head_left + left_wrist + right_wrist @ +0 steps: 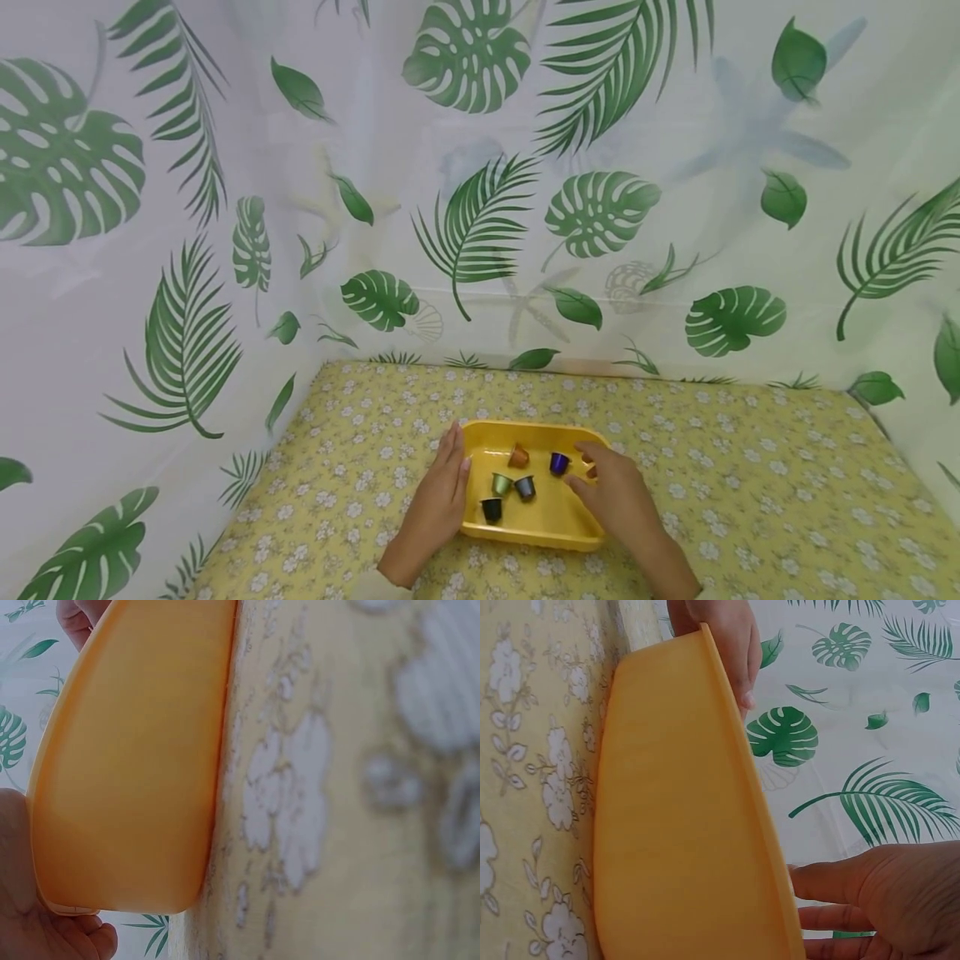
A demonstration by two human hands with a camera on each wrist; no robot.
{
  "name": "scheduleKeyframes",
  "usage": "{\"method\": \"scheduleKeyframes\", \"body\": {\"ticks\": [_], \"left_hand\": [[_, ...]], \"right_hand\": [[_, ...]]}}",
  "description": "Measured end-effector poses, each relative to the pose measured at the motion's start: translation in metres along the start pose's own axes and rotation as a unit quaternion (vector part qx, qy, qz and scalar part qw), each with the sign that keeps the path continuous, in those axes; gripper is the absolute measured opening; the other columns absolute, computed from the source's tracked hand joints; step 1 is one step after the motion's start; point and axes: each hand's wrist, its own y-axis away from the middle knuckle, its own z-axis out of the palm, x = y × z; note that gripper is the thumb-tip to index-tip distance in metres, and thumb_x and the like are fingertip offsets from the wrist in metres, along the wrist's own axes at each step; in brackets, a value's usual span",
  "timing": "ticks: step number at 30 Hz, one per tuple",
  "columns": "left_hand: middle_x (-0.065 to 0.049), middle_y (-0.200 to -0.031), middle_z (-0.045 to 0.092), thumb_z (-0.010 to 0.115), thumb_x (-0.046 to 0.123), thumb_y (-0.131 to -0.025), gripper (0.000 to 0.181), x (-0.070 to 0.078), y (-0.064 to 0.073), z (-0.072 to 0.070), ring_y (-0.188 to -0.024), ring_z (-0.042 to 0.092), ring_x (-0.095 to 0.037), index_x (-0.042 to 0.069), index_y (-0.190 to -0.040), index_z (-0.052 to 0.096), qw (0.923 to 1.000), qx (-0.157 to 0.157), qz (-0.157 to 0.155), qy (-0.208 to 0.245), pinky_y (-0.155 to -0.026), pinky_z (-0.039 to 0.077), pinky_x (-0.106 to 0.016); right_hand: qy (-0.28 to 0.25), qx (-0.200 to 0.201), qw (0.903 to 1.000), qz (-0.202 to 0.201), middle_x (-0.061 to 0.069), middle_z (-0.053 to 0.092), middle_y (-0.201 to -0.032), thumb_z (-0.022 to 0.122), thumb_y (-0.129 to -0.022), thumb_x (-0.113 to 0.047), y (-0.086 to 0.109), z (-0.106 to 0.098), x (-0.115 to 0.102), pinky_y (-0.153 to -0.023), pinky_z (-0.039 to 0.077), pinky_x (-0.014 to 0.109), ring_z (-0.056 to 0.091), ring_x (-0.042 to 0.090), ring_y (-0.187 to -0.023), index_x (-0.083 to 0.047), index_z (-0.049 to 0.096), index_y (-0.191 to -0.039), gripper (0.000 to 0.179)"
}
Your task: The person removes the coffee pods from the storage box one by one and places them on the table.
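One blue capsule (558, 463) lies just left of the spread right hand (617, 493), seemingly apart.

Tray (553, 515) on surface (300, 517). Sheet (517, 192) behind surface, also along left and right sides. Left hand (441, 492) against tray's left end; right hand (618, 493) over tray's right part. In tray: front capsule (492, 509) near left front corner; left-middle capsule (502, 483) behind it; right-middle capsule (526, 487) just right of that; back capsule (519, 456) behind this pair; right capsule (559, 464) just beside right hand's fingertips; more at right end, mostly hidden, count unclear.
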Motion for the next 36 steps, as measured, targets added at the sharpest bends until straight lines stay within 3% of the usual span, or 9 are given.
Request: {"method": "scheduleKeyframes", "body": {"ticks": [10, 26, 36], "left_hand": [[-0.01, -0.168, 0.007, 0.031, 0.026, -0.114, 0.055, 0.001, 0.0, 0.001, -0.154, 0.015, -0.035, 0.002, -0.161, 0.016, 1.0, 0.003, -0.002, 0.005, -0.121, 0.023, -0.051], [-0.008, -0.168, 0.006, 0.032, 0.027, -0.114, 0.054, -0.001, 0.0, 0.002, -0.153, 0.015, -0.035, 0.003, -0.161, 0.016, 1.0, 0.006, 0.003, 0.004, -0.121, 0.025, -0.051], [-0.008, -0.168, 0.007, 0.031, 0.029, -0.114, 0.055, 0.001, 0.001, 0.001, -0.153, 0.016, -0.034, 0.004, -0.161, 0.017, 1.0, 0.01, 0.0, -0.003, -0.121, 0.025, -0.05]], "right_hand": [[0.01, 0.009, 0.9999, -0.009, 0.019, 0.072, -0.112, 0.08, -0.089, -0.014, -0.007, 0.005, -0.004, -0.072, 0.061, 0.042, 0.071, 0.03, -0.09, 0.003, 0.065, -0.13, 0.047], [0.03, -0.014, 0.9994, -0.004, 0.016, 0.072, -0.106, 0.079, -0.091, -0.016, -0.023, 0.016, -0.003, -0.076, 0.06, 0.046, 0.069, 0.029, -0.091, 0.003, 0.067, -0.126, 0.042], [0.053, -0.034, 0.9978, 0.018, 0.018, 0.068, -0.124, 0.077, -0.093, -0.017, -0.035, 0.027, -0.003, -0.097, 0.052, 0.055, 0.063, 0.038, -0.116, 0.002, 0.067, -0.127, 0.04]]}}
